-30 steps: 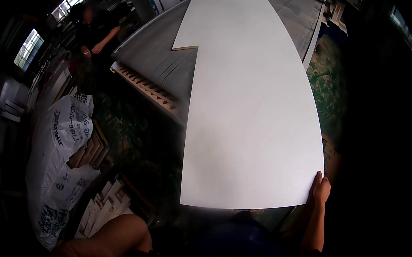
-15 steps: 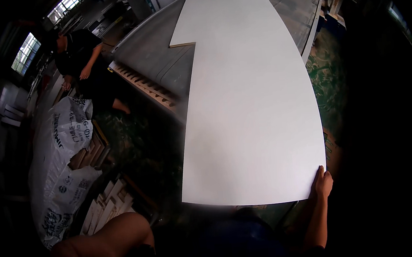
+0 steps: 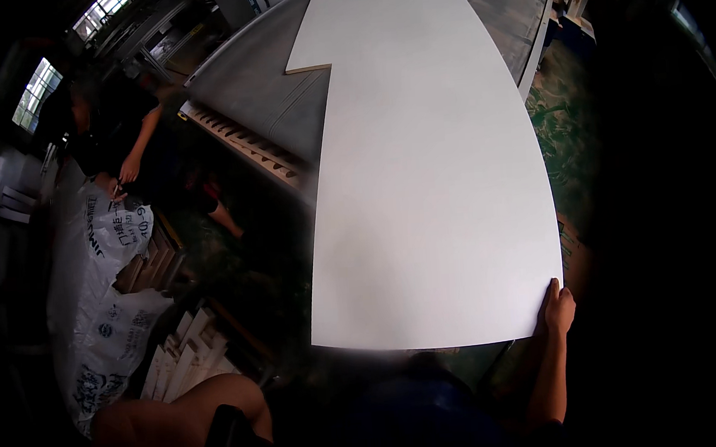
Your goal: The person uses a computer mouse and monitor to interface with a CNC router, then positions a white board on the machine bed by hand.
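A long white board [image 3: 432,210] stretches away from me, with a stepped notch in its left edge toward the far end. My right hand [image 3: 559,308] grips its near right corner, thumb on the upper face and the other fingers hidden beneath. At the lower left a bent bare arm [image 3: 180,414], apparently my left, shows, but its hand is out of sight. The far part of the board lies over a grey machine table [image 3: 270,92].
A slatted wooden edge strip [image 3: 240,140] runs along the table's near left side. Left of me are wood strips [image 3: 189,356] and a printed white plastic sheet [image 3: 106,299] over stacked wood. Beyond it a person in dark clothes [image 3: 111,129] bends over, hands low. Green floor [image 3: 565,126] lies right.
The board has shifted slightly up and left in view, with my right hand still on its corner. The other person has bent lower and toward the plastic sheet.
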The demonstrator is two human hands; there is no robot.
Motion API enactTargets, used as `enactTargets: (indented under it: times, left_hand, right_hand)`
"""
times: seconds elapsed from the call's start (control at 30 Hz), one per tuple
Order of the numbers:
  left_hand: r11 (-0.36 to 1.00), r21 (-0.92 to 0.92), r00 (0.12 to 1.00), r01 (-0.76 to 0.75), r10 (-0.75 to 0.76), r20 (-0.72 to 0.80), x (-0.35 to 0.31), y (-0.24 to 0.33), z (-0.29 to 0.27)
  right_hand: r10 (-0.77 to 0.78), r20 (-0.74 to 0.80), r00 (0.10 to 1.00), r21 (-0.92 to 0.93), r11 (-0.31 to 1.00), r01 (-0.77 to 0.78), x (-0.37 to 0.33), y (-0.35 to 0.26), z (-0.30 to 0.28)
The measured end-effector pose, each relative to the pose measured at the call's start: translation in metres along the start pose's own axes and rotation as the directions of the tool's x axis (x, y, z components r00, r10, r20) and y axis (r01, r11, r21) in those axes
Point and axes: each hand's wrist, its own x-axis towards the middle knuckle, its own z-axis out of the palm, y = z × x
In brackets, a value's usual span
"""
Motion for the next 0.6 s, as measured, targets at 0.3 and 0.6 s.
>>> enactTargets:
  times: [0.3, 0.6]
  left_hand:
    - [0.995, -0.081, 0.994, 0.060, -0.067, -0.085, -0.008, 0.009, 0.010]
    - [0.767, 0.374, 0.581, -0.521, 0.640, -0.503, 0.007, -0.021, 0.041]
  right_hand:
    - [0.044, 0.051, 0.998, -0.023, 0.999, -0.043, 0.001, -0.006, -0.005]
    - [-0.033, -0.015, 0.999, 0.003, 0.999, 0.033, 0.006, -0.001, -0.003]
